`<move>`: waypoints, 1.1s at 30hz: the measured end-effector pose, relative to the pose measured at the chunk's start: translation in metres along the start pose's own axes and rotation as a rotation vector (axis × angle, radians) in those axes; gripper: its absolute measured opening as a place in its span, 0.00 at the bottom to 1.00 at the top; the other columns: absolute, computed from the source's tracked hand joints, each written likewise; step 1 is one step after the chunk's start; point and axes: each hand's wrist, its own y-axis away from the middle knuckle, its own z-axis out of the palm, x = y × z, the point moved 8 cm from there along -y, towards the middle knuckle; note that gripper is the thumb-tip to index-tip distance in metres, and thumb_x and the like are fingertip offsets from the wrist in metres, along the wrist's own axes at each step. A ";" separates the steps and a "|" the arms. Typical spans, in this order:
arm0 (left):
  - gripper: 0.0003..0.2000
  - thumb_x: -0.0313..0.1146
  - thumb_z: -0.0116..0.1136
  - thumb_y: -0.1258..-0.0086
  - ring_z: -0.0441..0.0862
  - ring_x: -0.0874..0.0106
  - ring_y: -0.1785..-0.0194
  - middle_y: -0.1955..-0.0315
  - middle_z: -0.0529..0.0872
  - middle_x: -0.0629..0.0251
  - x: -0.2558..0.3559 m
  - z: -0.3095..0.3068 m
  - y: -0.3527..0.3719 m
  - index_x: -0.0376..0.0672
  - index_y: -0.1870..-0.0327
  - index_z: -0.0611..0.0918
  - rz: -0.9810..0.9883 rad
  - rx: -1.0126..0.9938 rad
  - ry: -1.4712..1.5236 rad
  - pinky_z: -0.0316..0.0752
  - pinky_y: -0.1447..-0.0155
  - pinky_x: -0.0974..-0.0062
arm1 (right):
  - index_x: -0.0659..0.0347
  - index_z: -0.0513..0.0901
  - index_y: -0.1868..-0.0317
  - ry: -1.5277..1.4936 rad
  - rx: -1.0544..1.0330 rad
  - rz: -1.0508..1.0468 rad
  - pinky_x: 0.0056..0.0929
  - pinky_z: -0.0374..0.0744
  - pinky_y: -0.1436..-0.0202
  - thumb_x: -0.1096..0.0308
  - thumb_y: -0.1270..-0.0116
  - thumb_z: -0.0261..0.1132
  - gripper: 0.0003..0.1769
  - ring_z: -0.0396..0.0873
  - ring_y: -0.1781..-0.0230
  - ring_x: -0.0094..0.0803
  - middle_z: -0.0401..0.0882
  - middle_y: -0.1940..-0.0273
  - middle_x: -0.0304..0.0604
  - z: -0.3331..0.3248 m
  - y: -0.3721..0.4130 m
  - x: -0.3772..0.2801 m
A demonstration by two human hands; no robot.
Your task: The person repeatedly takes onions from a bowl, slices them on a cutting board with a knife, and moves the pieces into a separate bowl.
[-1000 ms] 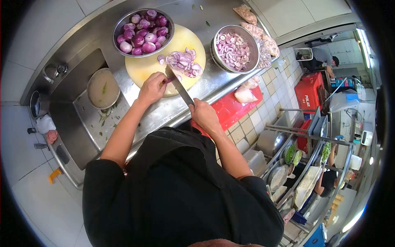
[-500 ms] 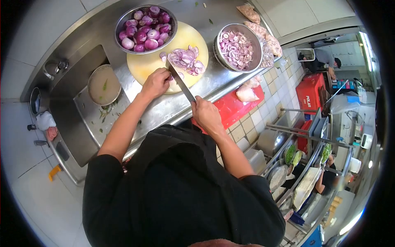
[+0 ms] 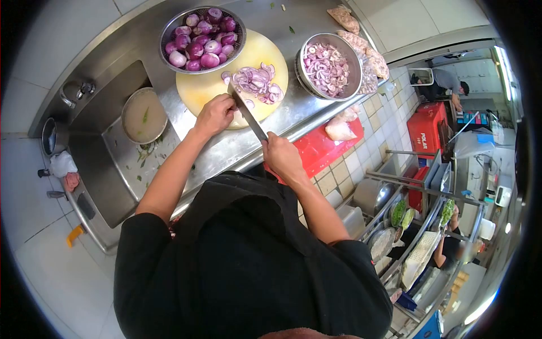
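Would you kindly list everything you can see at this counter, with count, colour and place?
board: one, yellow, round, on the steel counter
colander: one, steel, at the board's far edge
whole onions: many, purple, in the colander
slices: one pile, purple, on the board
bowl: one, steel, right of the board, holding more slices
basin: one, steel, cloudy water, in the sink
sink: one, steel, left of the board
crate: one, red, under the counter
cooler: one, red, on the floor at right
knife: one, steel blade, over the board's near edge
left hand: on the board beside the blade
right hand: closed on the knife handle
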 end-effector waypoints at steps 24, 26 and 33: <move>0.13 0.30 0.67 0.30 0.87 0.54 0.54 0.59 0.88 0.55 0.002 0.003 0.005 0.39 0.46 0.85 -0.485 -0.204 -0.042 0.81 0.46 0.58 | 0.69 0.83 0.53 -0.150 -0.068 0.114 0.63 0.80 0.44 0.57 0.22 0.61 0.19 0.85 0.51 0.69 0.86 0.58 0.71 0.003 -0.016 0.026; 0.10 0.30 0.67 0.31 0.86 0.53 0.55 0.61 0.87 0.56 0.006 -0.005 0.005 0.39 0.51 0.84 -0.346 -0.018 0.000 0.81 0.48 0.57 | 0.68 0.82 0.53 -0.104 -0.053 0.102 0.63 0.81 0.46 0.58 0.22 0.61 0.18 0.85 0.53 0.69 0.86 0.60 0.70 0.004 -0.013 0.021; 0.04 0.25 0.65 0.33 0.85 0.53 0.59 0.63 0.85 0.55 0.008 -0.004 -0.002 0.38 0.59 0.85 0.032 -0.102 0.055 0.80 0.52 0.59 | 0.66 0.82 0.53 -0.036 -0.026 0.086 0.65 0.82 0.49 0.60 0.22 0.61 0.15 0.86 0.56 0.69 0.87 0.62 0.68 0.006 -0.008 0.010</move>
